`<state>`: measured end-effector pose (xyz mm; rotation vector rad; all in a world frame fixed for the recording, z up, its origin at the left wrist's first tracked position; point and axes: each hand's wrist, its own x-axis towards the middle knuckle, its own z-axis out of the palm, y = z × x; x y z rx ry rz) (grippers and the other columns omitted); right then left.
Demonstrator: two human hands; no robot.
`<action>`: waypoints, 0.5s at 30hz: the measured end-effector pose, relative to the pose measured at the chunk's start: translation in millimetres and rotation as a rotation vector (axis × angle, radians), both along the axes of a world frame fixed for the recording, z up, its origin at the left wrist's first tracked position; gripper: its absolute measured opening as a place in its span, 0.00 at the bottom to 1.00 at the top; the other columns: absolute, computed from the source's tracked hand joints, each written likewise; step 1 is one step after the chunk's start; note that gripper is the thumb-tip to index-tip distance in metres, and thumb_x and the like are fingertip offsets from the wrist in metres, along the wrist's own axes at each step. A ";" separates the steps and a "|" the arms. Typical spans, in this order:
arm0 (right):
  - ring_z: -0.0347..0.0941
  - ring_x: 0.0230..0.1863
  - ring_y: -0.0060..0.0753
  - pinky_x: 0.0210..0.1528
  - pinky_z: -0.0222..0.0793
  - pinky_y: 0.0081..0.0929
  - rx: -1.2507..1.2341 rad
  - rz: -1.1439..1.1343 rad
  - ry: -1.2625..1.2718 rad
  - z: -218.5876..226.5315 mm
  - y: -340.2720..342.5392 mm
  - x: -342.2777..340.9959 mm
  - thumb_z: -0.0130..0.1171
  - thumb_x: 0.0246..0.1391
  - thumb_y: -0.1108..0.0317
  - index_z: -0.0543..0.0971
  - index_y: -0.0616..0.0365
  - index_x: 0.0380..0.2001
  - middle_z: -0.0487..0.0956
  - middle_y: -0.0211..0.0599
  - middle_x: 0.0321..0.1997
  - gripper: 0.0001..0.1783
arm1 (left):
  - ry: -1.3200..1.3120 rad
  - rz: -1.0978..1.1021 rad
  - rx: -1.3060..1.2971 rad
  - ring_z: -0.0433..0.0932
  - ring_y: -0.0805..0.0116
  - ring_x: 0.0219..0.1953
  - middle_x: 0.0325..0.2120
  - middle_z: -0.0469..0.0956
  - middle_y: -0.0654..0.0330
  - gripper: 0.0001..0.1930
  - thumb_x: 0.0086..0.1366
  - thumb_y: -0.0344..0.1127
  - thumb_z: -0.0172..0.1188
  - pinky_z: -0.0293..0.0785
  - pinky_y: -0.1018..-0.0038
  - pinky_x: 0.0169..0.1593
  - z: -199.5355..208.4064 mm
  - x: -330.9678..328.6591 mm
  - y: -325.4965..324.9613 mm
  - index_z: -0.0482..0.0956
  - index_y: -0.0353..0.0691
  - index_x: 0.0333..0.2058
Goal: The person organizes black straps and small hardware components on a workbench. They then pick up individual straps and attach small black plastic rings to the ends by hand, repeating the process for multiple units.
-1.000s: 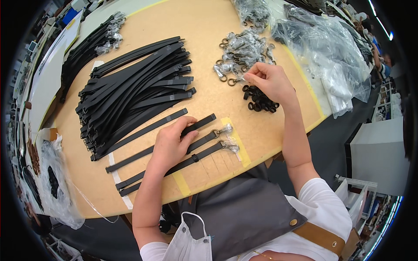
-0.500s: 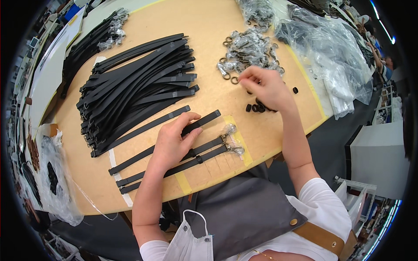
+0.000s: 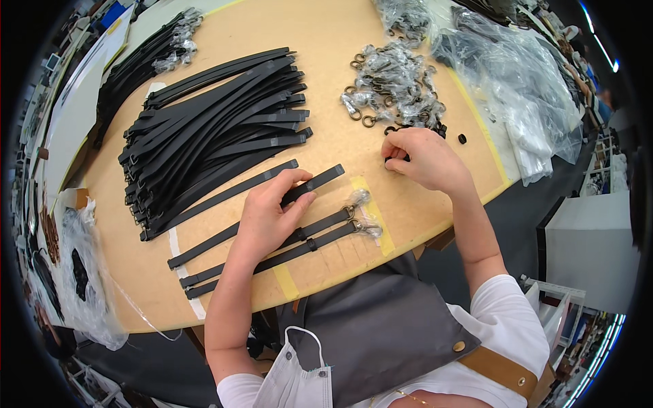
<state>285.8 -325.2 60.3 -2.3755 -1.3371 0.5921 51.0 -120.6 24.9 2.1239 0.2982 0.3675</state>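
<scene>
A flat black strap (image 3: pixel 324 179) runs diagonally across the table under my left hand (image 3: pixel 272 207), its free end sticking out past my thumb and fingers, which pinch it. Bent over a small group of black strap loops (image 3: pixel 443 130), my right hand (image 3: pixel 428 160) has its fingertips closed on a small black loop, mostly hidden by the fingers. Nearer to me lie two straps (image 3: pixel 332 236), each with a dark slider loop partway along and a bronze ring with plastic-wrapped hardware (image 3: pixel 356 211) at the right end. Another strap (image 3: pixel 238 189) lies just beyond my left hand.
A large pile of black straps (image 3: pixel 211 115) covers the left middle. Beyond my right hand sits a heap of plastic-wrapped metal clasps with bronze rings (image 3: pixel 394 78). Clear plastic bags (image 3: pixel 524 88) spread at the right edge. Yellow tape (image 3: pixel 373 224) marks the tabletop.
My right hand has come down and toward me from beside the clasp heap to the small black loops, its fingers closing there. My left hand stays on the same strap.
</scene>
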 end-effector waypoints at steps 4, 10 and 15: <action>0.80 0.45 0.45 0.48 0.76 0.39 0.073 0.069 -0.041 -10.2 7.8 -6.3 0.64 0.55 0.72 0.81 0.59 0.38 0.81 0.42 0.38 0.07 | -0.001 -0.001 0.005 0.85 0.62 0.36 0.37 0.85 0.54 0.13 0.65 0.30 0.69 0.80 0.72 0.34 -1.0 -1.0 -0.1 0.81 0.36 0.48; 0.82 0.41 0.39 0.45 0.79 0.33 0.192 0.208 0.013 -27.8 44.6 -15.8 0.65 0.55 0.75 0.80 0.62 0.39 0.80 0.39 0.40 0.09 | -0.041 0.062 0.048 0.86 0.62 0.37 0.38 0.86 0.54 0.13 0.64 0.30 0.70 0.80 0.72 0.34 -2.9 1.0 0.5 0.82 0.36 0.47; 0.80 0.44 0.38 0.48 0.77 0.34 0.188 0.209 0.143 -21.7 53.4 -15.8 0.64 0.53 0.73 0.80 0.60 0.44 0.79 0.40 0.44 0.14 | -0.030 0.148 0.054 0.85 0.67 0.35 0.36 0.85 0.55 0.13 0.63 0.29 0.70 0.78 0.74 0.33 -3.6 -1.4 5.0 0.82 0.35 0.46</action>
